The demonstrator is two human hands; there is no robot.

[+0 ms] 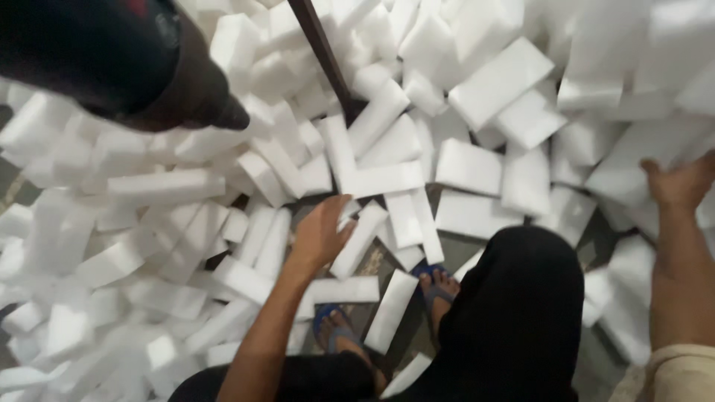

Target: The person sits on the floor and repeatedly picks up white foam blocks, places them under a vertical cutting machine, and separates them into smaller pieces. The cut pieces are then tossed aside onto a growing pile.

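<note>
White foam blocks (469,165) are heaped over the floor (372,260). One foam block (359,240) is touched by the left hand (322,232), fingers loosely spread; the right hand (681,182) is blurred, its fingers' state undeterminable.

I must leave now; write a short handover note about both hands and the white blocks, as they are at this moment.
Left hand: open, fingers spread, resting on a white rectangular foam block on the floor before the feet in blue sandals.
Right hand: open, palm against the heap of white foam blocks at the right; nothing gripped.
Blocks lie scattered loose all around, and a dark pole stands among them.
Done: no sorted stack visible.
Left: all blocks are loose.
</note>
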